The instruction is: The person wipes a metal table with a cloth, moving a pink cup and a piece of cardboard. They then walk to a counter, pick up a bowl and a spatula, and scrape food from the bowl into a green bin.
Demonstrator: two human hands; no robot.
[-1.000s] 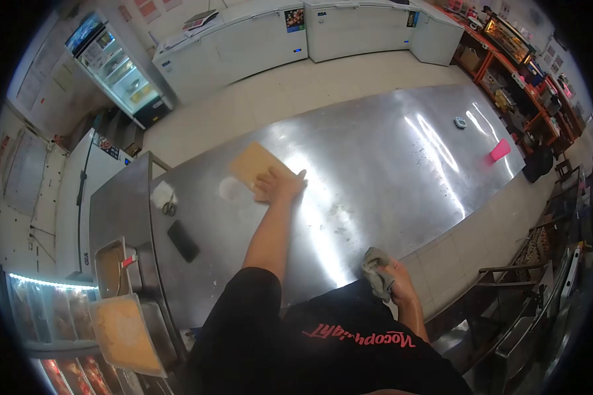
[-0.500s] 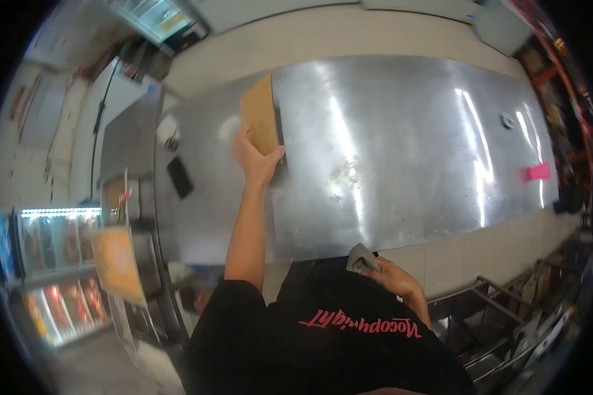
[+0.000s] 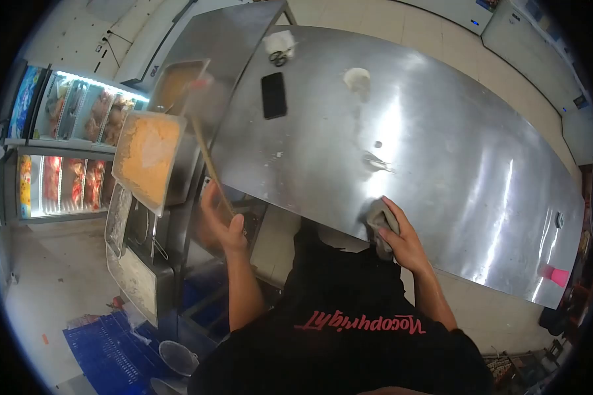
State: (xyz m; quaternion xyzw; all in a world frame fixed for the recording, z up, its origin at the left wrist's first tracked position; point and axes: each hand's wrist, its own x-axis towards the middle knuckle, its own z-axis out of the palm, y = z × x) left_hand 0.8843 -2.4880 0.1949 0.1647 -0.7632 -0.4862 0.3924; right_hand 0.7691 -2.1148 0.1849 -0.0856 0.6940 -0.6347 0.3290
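Note:
Seen nearly edge-on, a flat tan board [image 3: 209, 157] is gripped at its lower end by my left hand [image 3: 227, 224], thumb on the near side and fingers behind, slightly blurred. It stands tilted off the left end of the steel table [image 3: 323, 178], beside a tray of orange crumbs [image 3: 150, 158]. My right hand [image 3: 402, 240] is closed around a folded grey cloth [image 3: 381, 227] at the table's front edge. A wet-looking smear with small scraps [image 3: 377, 161] lies on the steel beyond the cloth.
A black phone [image 3: 274, 95], scissors [image 3: 279, 58] on something white, and a pale round patch [image 3: 356, 79] are on the table. A pink object [image 3: 559, 276] stands far right. Trays of white powder [image 3: 132, 276] sit at left; lit fridges [image 3: 79, 112] stand behind.
My view has turned left. My left hand has lifted the board off the table and brought it to the left, turned edge-on. The cloth in my right hand is now on the table's edge.

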